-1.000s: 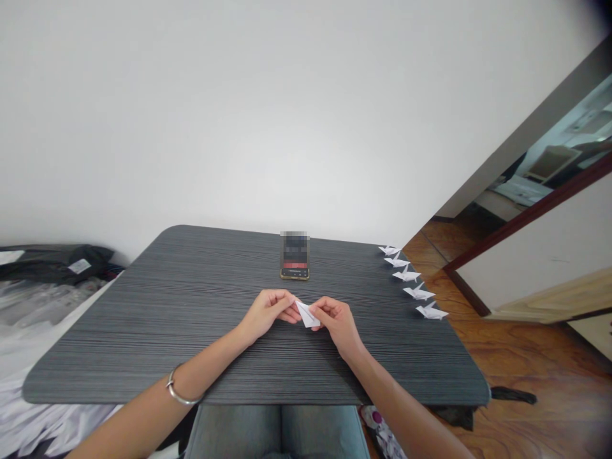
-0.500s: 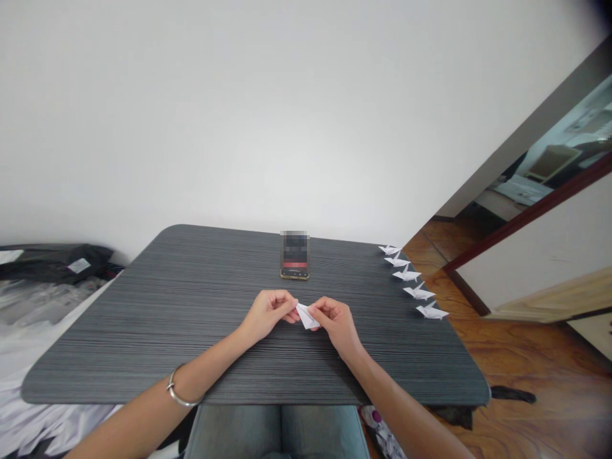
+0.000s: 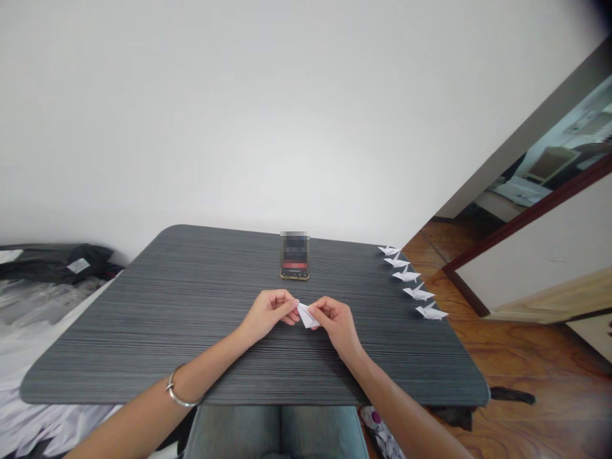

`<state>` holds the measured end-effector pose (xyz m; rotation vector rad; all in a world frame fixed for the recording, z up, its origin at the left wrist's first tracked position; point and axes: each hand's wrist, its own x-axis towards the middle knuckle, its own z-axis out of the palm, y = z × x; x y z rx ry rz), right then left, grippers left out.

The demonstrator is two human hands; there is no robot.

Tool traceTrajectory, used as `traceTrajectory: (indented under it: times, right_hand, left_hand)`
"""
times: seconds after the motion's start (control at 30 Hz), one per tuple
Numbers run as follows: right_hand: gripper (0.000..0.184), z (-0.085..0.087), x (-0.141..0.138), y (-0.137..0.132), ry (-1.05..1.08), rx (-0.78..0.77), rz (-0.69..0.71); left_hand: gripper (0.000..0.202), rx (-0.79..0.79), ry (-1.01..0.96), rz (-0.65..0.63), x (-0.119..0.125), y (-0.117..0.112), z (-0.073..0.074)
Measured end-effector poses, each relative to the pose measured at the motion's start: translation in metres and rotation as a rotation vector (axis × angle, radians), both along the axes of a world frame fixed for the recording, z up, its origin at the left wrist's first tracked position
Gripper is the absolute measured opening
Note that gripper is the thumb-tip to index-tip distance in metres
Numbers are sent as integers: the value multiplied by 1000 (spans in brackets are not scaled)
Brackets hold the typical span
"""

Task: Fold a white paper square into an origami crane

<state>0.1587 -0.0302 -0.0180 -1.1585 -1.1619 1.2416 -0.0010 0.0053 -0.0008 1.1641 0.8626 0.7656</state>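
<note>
At six o'clock from the dark rectangular phone (image 3: pixel 295 260), the left hand (image 3: pixel 270 312) and right hand (image 3: pixel 337 320) pinch a small folded white paper (image 3: pixel 305 315) between closed fingers. Align its edges before creasing firmly.

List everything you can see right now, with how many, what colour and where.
Table: one, dark grey, centre
Folded paper piece: one, white, held above the table
Paper birds: five, white, in a row along the table's right edge
Phone: one, dark screen, towards the table's far edge
Wall: white, beyond the table
Black package: one, pale label, far left
Cloth: count unclear, white, lower left
Floor: brown, right
Items at the upper right: too unclear to count
Bracelet: one, silver, around the left forearm
Trouser legs: two, blue-grey, at the table's near edge
Left hand: one, bare, at the paper's left tip
Right hand: one, bare, at its right side
</note>
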Motion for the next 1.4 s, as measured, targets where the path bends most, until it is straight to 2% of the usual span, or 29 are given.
traceTrajectory:
  times: [0.47, 0.83, 1.0, 1.13, 1.4]
  right_hand:
    - [20, 2, -2, 1, -64, 7, 83]
    - [21, 5, -4, 0, -25, -12, 73]
    - [25, 6, -2, 1, -31, -82, 79]
    - [23, 4, 0, 2, -47, -79, 68]
    - [23, 4, -3, 3, -28, -55, 63]
  left_hand:
    - [23, 168, 102, 2, 4, -6, 0]
    - [26, 33, 16, 2, 7, -5, -3]
    - [27, 39, -9, 18, 4, -2, -1]
    - [27, 37, -23, 13, 3, 0, -2]
    - [27, 31, 16, -69, 6, 1, -9]
